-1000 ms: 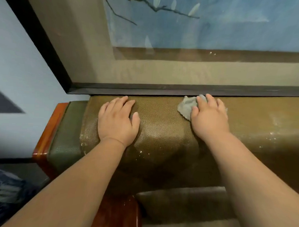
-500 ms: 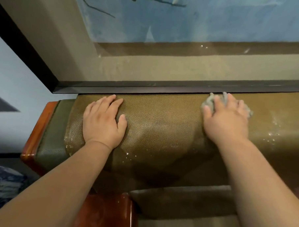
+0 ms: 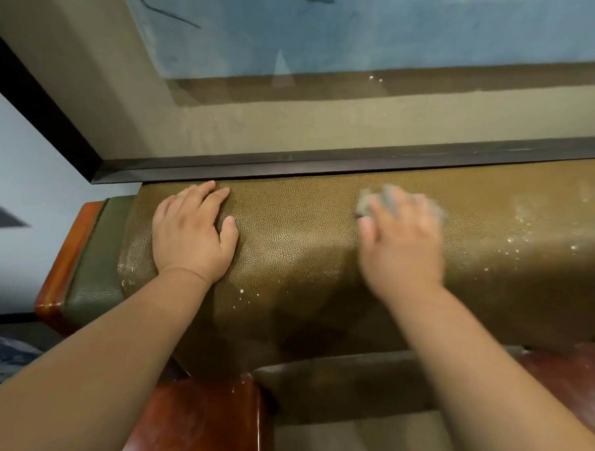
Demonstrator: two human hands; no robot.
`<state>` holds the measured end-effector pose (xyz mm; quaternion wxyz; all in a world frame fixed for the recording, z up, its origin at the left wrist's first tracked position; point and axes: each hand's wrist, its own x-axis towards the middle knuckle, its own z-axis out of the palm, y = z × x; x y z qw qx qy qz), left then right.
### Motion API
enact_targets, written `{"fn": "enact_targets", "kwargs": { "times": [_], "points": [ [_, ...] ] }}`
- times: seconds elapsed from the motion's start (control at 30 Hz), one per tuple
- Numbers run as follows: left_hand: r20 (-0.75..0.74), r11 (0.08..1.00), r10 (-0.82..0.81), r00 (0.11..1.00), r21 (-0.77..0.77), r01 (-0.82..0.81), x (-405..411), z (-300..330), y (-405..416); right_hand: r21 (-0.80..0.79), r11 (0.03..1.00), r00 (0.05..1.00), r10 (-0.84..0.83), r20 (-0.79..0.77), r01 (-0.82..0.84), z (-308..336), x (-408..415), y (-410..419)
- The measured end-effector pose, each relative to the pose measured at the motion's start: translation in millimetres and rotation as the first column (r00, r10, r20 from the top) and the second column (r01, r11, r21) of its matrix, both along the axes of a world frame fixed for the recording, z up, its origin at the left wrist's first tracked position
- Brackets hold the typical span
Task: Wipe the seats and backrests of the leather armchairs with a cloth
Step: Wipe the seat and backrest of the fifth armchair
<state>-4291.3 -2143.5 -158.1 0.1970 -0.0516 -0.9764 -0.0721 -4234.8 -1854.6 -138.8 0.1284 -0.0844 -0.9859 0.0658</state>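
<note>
- left hand (image 3: 193,234): flat, fingers straight, pressing backrest top (image 3: 299,232).
- right hand (image 3: 402,243): blurred, pressing grey cloth (image 3: 365,202) there.
- left stretch apparently clean; white specks (image 3: 527,232) at right unwiped.
- seat (image 3: 348,439), near: state unclear.

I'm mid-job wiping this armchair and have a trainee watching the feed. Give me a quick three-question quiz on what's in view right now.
1. True or false: the left hand holds the cloth.
2. Multiple choice: where do white specks show most thickly on the backrest? A) beside the left hand's thumb B) to the right of the right hand C) on the picture frame
3. Fill in: the wooden armrest at the bottom of the view is ____ in colour.

Key
1. False: the left hand lies flat on the backrest; the cloth is under the right hand's fingers.
2. B
3. Reddish-brown
</note>
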Motion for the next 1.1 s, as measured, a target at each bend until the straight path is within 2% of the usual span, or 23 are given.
{"fn": "enact_targets", "kwargs": {
  "times": [0.07, 0.13, 0.17, 0.2, 0.27, 0.33, 0.4, 0.43, 0.5, 0.57, 0.6, 0.63, 0.73, 0.8, 0.83, 0.87, 0.9, 0.97, 1.0, 1.03, 1.1],
  "points": [
    [0.045, 1.000, 0.006, 0.999, -0.026, -0.005, 3, 8, 5, 0.083, 0.924, 0.928, 0.373, 0.018, -0.373, -5, 15, -38],
    [0.125, 0.996, 0.042, 0.991, -0.079, -0.033, 6, 18, 9, 0.122, 0.807, 0.814, 0.559, 0.158, -0.577, -4, 23, -32],
    [0.164, 0.994, 0.062, 0.984, -0.093, -0.047, 7, 23, 11, 0.124, 0.804, 0.810, 0.559, 0.179, -0.582, -2, 20, -11],
    [0.197, 0.994, 0.085, 0.977, -0.085, -0.070, 8, 32, 17, 0.120, 0.842, 0.847, 0.506, 0.166, -0.526, -1, 15, 16],
    [0.207, 0.999, 0.054, 0.977, -0.003, -0.054, 7, 49, 47, 0.085, 0.957, 0.957, 0.267, 0.113, -0.277, 1, 9, 83],
    [0.156, 0.987, -0.118, 0.981, 0.126, 0.099, 1, 57, 108, -0.018, 0.999, 0.994, -0.026, 0.102, 0.028, 11, 11, 137],
    [0.178, 0.946, -0.263, 0.948, 0.239, 0.218, -4, 52, 178, -0.081, 0.979, 0.972, -0.174, 0.155, 0.188, 24, 11, 142],
    [0.207, 0.947, -0.275, 0.939, 0.226, 0.228, -3, 43, 204, -0.052, 0.988, 0.978, -0.134, 0.160, 0.144, 24, 13, 131],
    [0.198, 0.972, -0.228, 0.953, 0.104, 0.211, -4, 22, 229, 0.004, 0.990, 0.979, 0.138, 0.152, -0.140, 15, 21, 112],
    [0.123, 0.977, -0.212, 0.969, 0.059, 0.207, -10, 8, 227, 0.044, 0.914, 0.903, 0.391, 0.178, -0.404, 6, 23, 116],
    [0.090, 0.977, -0.213, 0.973, 0.044, 0.210, -11, 4, 222, 0.056, 0.891, 0.881, 0.433, 0.193, -0.450, 5, 19, 127],
    [0.078, 0.976, -0.216, 0.973, 0.046, 0.213, -13, 0, 222, 0.059, 0.910, 0.897, 0.391, 0.205, -0.411, 4, 11, 144],
    [0.075, 0.972, -0.232, 0.970, 0.043, 0.230, -15, -3, 227, 0.031, 0.996, 0.973, 0.081, 0.215, -0.089, 7, -15, 191],
    [0.078, 0.974, -0.223, 0.972, 0.052, 0.219, -14, -3, 227, -0.022, 0.997, 0.966, -0.064, 0.251, 0.072, 15, -27, 188],
    [0.081, 0.974, -0.221, 0.972, 0.068, 0.216, -13, -2, 227, -0.029, 0.995, 0.960, -0.080, 0.267, 0.091, 18, -30, 173],
    [0.084, 0.974, -0.216, 0.973, 0.083, 0.209, -12, -1, 226, -0.023, 0.999, 0.966, -0.019, 0.259, 0.026, 20, -31, 154],
    [0.089, 0.974, -0.213, 0.973, 0.093, 0.205, -12, -1, 226, -0.018, 0.994, 0.965, 0.112, 0.237, -0.111, 19, -30, 135],
    [0.087, 0.974, -0.216, 0.972, 0.091, 0.208, -13, -1, 227, -0.032, 0.923, 0.899, 0.382, 0.215, -0.385, 12, -27, 114],
    [0.077, 0.973, -0.222, 0.972, 0.087, 0.215, -13, -1, 227, -0.041, 0.897, 0.874, 0.438, 0.212, -0.440, 13, -29, 119],
    [0.066, 0.972, -0.224, 0.972, 0.086, 0.218, -14, -2, 227, -0.039, 0.899, 0.875, 0.434, 0.215, -0.436, 15, -36, 134],
    [0.056, 0.971, -0.229, 0.972, 0.078, 0.224, -14, -2, 226, 0.014, 0.959, 0.939, 0.276, 0.207, -0.285, 13, -50, 182]
  ]
}}
